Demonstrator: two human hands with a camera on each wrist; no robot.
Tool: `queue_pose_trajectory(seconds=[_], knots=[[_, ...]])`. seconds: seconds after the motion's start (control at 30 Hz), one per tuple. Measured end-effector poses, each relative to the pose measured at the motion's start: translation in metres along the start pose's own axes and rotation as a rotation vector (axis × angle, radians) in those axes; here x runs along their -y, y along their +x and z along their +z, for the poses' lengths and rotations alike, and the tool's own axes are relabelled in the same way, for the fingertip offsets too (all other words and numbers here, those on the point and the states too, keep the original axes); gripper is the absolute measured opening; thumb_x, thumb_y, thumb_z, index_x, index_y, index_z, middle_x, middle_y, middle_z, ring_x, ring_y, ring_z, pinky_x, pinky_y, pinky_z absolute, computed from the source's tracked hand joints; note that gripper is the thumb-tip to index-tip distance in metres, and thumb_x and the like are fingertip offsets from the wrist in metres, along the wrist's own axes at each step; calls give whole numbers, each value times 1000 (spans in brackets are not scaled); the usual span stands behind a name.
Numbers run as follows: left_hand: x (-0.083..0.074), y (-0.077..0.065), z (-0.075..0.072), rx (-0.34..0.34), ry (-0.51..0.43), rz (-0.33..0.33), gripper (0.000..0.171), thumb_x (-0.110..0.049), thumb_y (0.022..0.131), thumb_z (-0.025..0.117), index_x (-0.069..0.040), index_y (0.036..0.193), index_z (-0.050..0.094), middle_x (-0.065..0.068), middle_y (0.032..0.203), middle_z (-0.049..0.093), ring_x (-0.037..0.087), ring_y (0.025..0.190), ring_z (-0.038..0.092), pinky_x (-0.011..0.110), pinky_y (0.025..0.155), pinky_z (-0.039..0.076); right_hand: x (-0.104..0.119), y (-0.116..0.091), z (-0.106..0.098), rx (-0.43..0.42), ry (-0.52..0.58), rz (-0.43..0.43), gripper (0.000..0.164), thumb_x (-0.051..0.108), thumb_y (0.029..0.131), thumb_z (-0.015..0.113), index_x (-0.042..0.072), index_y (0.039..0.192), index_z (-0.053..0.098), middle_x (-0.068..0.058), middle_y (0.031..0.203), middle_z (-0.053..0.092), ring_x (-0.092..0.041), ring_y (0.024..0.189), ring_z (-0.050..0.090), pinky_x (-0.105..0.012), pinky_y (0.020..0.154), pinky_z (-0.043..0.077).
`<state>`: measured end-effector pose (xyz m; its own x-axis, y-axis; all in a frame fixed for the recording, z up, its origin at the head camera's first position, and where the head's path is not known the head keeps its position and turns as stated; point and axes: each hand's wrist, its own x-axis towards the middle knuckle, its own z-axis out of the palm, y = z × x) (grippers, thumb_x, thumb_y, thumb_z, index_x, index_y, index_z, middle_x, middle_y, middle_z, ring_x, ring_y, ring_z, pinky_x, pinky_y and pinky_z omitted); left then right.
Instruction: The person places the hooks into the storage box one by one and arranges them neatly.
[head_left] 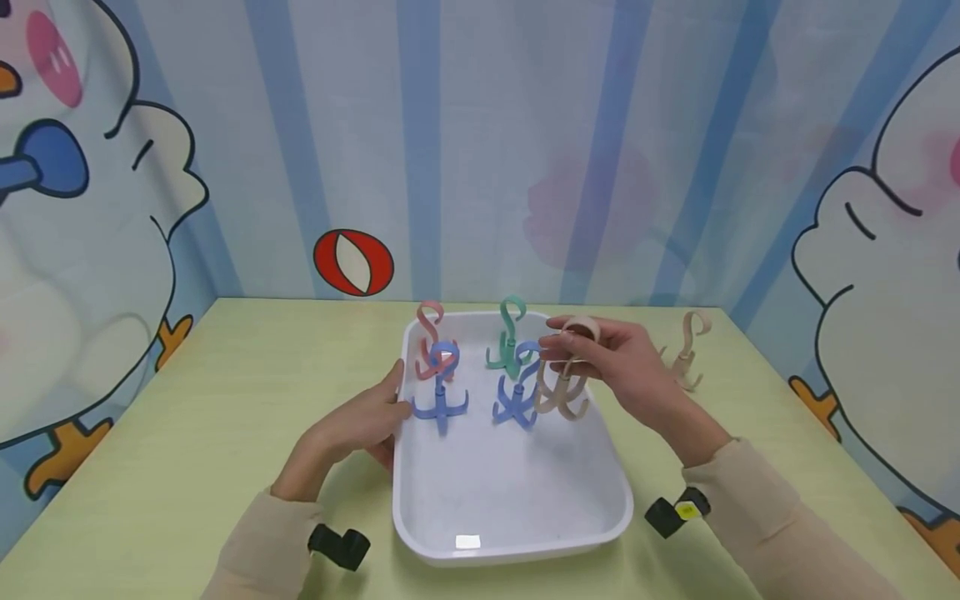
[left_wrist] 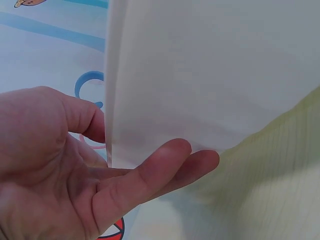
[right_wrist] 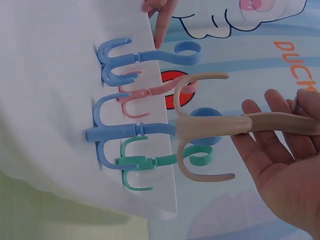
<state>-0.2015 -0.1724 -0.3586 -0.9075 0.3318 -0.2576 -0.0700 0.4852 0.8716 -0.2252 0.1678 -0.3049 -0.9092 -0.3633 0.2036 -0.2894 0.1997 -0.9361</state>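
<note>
A white plastic tray [head_left: 502, 492] holds several upright swivel hooks, each with a curled top and prongs at its base. Toward its far end stand a pink hook [head_left: 431, 333], a green hook [head_left: 512, 337], a left blue hook [head_left: 441, 400] and a second blue hook [head_left: 515, 404]. My right hand [head_left: 626, 362] grips a beige hook [right_wrist: 215, 127] by its curved upper part, prongs hanging over the tray near the second blue hook. At the tray's left side, my left hand [head_left: 360, 421] holds the wall, thumb at the rim and fingers [left_wrist: 145, 175] along the outside.
Another beige hook [head_left: 686, 354] stands on the pale yellow-green table [head_left: 262, 400] to the right of the tray, partly behind my right hand. A striped blue curtain [head_left: 480, 150] with cartoon ducks rises behind the table and at both sides.
</note>
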Motion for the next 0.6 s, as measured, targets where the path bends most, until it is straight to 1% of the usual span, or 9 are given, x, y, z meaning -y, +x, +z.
queue_pose_trajectory(seconds=[0.1, 0.2, 0.27, 0.4, 0.5, 0.6], knots=[[-1, 0, 1, 0, 3, 3, 86, -18, 107, 49, -24, 171, -8, 23, 136, 62, 28, 86, 79, 45, 65, 67, 2, 1, 6, 19, 10, -6, 37, 25, 107, 63, 1, 135, 69, -18, 126, 76, -34, 113, 76, -34, 96, 63], [0, 0, 0, -1, 2, 12, 85, -17, 107, 49, -23, 171, -8, 22, 135, 63, 29, 85, 79, 45, 65, 67, 5, 2, 12, 39, 16, -11, 37, 23, 107, 62, 1, 136, 68, -20, 126, 75, -34, 112, 76, -35, 97, 63], [0, 0, 0, -1, 3, 18, 85, -17, 107, 48, -23, 171, -8, 22, 134, 64, 29, 85, 79, 45, 65, 67, 8, 3, 15, 49, 23, -14, 36, 22, 107, 63, 1, 136, 68, -19, 125, 76, -35, 112, 77, -35, 97, 64], [0, 0, 0, -5, 9, 25, 83, -16, 107, 47, -21, 171, -6, 23, 132, 65, 29, 83, 79, 45, 64, 67, 12, 6, 22, 57, 21, -18, 35, 20, 107, 63, 2, 136, 69, -15, 122, 78, -29, 108, 78, -35, 95, 64], [-1, 0, 0, -11, 13, 33, 83, -15, 106, 47, -21, 171, -5, 23, 132, 65, 30, 83, 79, 45, 63, 67, 15, 7, 27, 69, 38, -17, 34, 18, 107, 62, 1, 135, 69, -14, 120, 79, -32, 109, 77, -35, 94, 64], [0, 1, 0, -9, 11, 37, 82, -14, 107, 46, -21, 171, -5, 23, 132, 65, 30, 84, 79, 46, 62, 67, 15, 8, 31, 84, 61, -9, 33, 16, 107, 62, 0, 135, 69, -16, 121, 78, -37, 113, 75, -35, 93, 65]])
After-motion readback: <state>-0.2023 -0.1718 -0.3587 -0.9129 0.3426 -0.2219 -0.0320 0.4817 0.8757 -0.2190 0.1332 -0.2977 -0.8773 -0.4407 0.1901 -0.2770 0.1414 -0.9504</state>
